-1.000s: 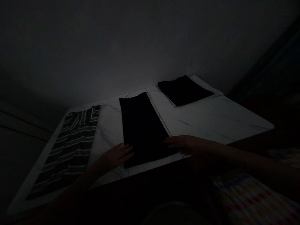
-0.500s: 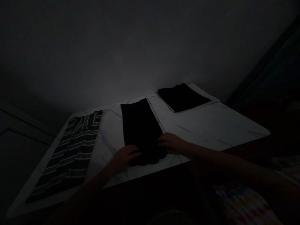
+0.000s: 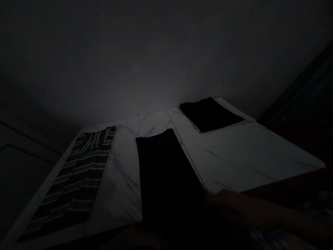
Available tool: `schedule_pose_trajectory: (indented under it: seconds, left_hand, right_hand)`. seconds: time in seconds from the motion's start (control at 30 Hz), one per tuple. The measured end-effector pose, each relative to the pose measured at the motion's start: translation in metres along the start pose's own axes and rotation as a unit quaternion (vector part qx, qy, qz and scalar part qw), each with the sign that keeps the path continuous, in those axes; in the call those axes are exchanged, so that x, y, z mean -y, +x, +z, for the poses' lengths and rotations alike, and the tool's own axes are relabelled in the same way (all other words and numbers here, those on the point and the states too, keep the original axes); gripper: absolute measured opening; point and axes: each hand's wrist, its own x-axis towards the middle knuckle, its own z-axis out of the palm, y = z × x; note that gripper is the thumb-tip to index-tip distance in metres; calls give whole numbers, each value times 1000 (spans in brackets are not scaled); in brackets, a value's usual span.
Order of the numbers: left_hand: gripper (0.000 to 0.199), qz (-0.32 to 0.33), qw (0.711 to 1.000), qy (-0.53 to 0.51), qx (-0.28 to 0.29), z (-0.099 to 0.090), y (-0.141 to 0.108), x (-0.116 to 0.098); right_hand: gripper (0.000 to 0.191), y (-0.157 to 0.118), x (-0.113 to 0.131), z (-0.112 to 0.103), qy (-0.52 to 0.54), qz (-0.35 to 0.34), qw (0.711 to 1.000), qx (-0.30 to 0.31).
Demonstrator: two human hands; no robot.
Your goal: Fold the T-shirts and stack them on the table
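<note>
Dimly, the head view shows a long folded black garment [image 3: 169,177] lying lengthwise near the middle of a white marble-effect tabletop [image 3: 241,156], its far end near the centre of the frame and its near end running down into shadow at the bottom. The person's right hand [image 3: 229,205] reaches in from the lower right, its fingers [image 3: 215,199] at or just against the garment's near right side. The darkness blurs them, so whether that hand lies open or is closed on the cloth cannot be told. The left hand [image 3: 135,238] is only a faint shape at the bottom edge, just below the garment's near left corner, and its grip cannot be told either. Left of the garment and apart from it, a dark green shirt with pale stripes [image 3: 83,180] lies flat on the table at the lower left of the frame. Towards the upper right, near the far corner of the table, rests a squarer folded black cloth [image 3: 210,114]. A plain grey wall [image 3: 145,62] fills the upper frame, and a dim patterned fabric [image 3: 275,239] shows in the lower right corner.
</note>
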Motion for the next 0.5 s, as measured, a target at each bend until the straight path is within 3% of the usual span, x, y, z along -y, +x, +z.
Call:
schedule_pose_trajectory:
  seconds: [0.03,0.1,0.2,0.23,0.3,0.37,0.5]
  left_hand:
    - [35,-23,999,-22,-38,-5,1,-3]
    - [35,-91,976,-62,-185,-28,12,-9]
    - [44,-168,873,-85,-450,-88,47,-10]
    - [47,-173,844,-78,-502,-108,62,-6]
    - [40,-196,808,-35,-555,-145,92,10]
    - [27,-248,785,15,-567,-168,114,32]
    - [14,-287,771,42,-566,-179,128,67]
  right_hand:
    - [30,6,0,-2,18,22,999,-32]
    - [32,36,-10,-10,41,40,989,-135]
    - [34,110,-41,-30,14,42,950,-309]
    - [33,136,-51,-38,-14,54,935,-351]
    - [31,181,-67,-50,-77,114,916,-377]
    - [29,210,-76,-57,-138,184,905,-358]
    - [30,225,-82,-57,-218,267,884,-316]
